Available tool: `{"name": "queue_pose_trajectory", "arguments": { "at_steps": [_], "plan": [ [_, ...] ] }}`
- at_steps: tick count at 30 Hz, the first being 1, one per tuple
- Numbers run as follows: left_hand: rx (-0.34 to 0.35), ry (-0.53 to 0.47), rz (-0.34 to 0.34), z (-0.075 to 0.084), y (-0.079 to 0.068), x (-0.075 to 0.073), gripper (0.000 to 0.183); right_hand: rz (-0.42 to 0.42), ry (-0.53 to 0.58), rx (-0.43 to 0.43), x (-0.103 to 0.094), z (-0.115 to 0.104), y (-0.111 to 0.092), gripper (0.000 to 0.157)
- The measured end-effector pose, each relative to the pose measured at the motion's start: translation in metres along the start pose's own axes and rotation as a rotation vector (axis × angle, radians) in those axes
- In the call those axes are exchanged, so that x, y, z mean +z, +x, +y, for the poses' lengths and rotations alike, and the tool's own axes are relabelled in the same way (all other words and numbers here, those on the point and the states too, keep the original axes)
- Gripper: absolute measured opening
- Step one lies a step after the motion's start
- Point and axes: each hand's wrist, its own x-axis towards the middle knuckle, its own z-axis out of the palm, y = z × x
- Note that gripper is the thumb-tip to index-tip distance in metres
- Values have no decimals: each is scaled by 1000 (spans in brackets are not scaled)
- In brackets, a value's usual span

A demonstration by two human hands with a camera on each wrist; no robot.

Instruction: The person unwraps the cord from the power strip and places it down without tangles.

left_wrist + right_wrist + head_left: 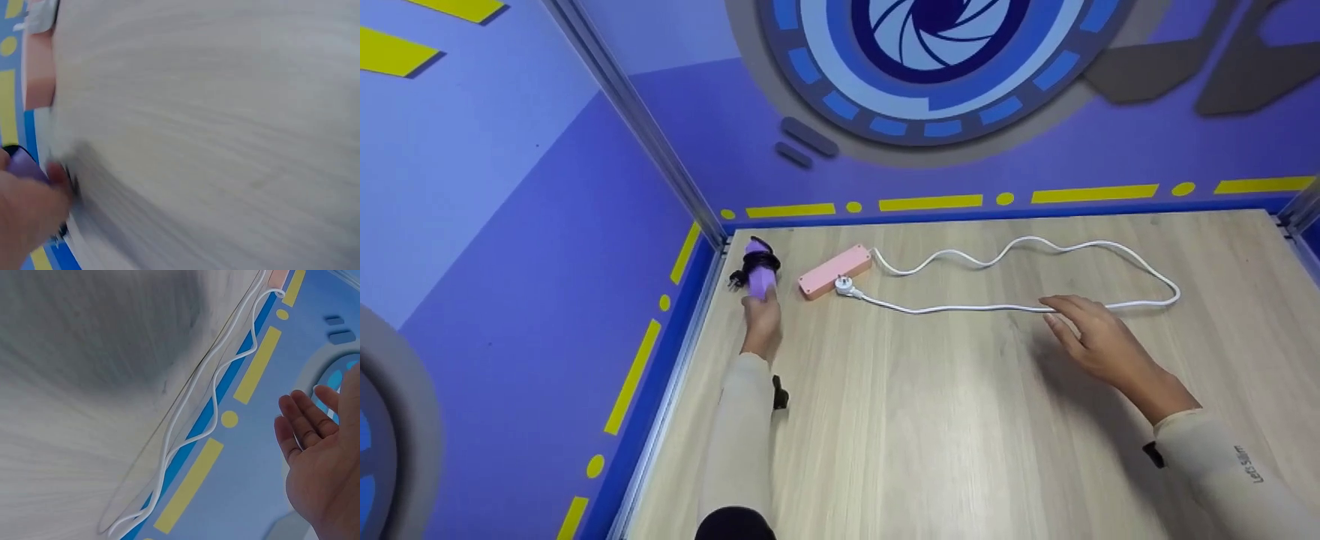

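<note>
At the table's far left corner my left hand (pixel 763 324) grips the near end of a purple power strip (pixel 761 279). A black cord (pixel 762 260) is wound round the strip, its plug (pixel 736 280) sticking out to the left. In the left wrist view the purple strip (pixel 26 167) shows between thumb and fingers, partly hidden by the hand. My right hand (pixel 1099 341) hovers over the table with fingers extended and holds nothing; its fingertips overlap the white cord (pixel 990 308) in the head view. The right wrist view shows that palm (pixel 323 475) facing the camera.
A pink power strip (pixel 834 271) lies right of the purple one. Its white cord loops far to the right and back, ending in a white plug (pixel 844 285) against the strip's near side. Blue-purple panels (pixel 682 135) wall the wooden table (pixel 945 420) at left and back.
</note>
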Motion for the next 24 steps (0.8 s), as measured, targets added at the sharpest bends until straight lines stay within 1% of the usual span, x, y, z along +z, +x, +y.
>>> {"name": "queue_pose_trajectory", "arguments": {
  "at_steps": [2, 4, 7, 10, 12, 14, 17, 18, 20, 24],
  "plan": [
    [-6, -92, -41, 2, -3, -7, 58, -5, 9, 11, -3, 2, -3, 32],
    [-3, -173, -58, 6, -7, -13, 49, -4, 6, 14, -7, 3, -5, 33],
    [-10, -329, -76, 15, -11, -21, 36, 25, -27, -6, -15, 7, -6, 33],
    [3, -442, -87, 24, -17, -28, 34, 63, -65, -29, -23, 10, -5, 33],
    [35, -472, -95, 30, -22, -32, 37, 75, -73, -34, -27, 9, -3, 33],
    [68, -487, -107, 36, -30, -33, 41, 77, -65, -33, -29, 7, -1, 32],
    [91, -460, -144, 43, -46, -28, 42, 77, -39, -29, -30, 3, 2, 31],
    [98, -451, -158, 45, -53, -25, 41, 78, -30, -28, -29, 1, 3, 31],
    [108, -401, -185, 49, -66, -17, 40, 79, -13, -29, -27, -2, 5, 30],
    [124, -296, -259, 54, -91, 6, 36, 64, -4, -38, -19, -11, 9, 29]
  ]
}}
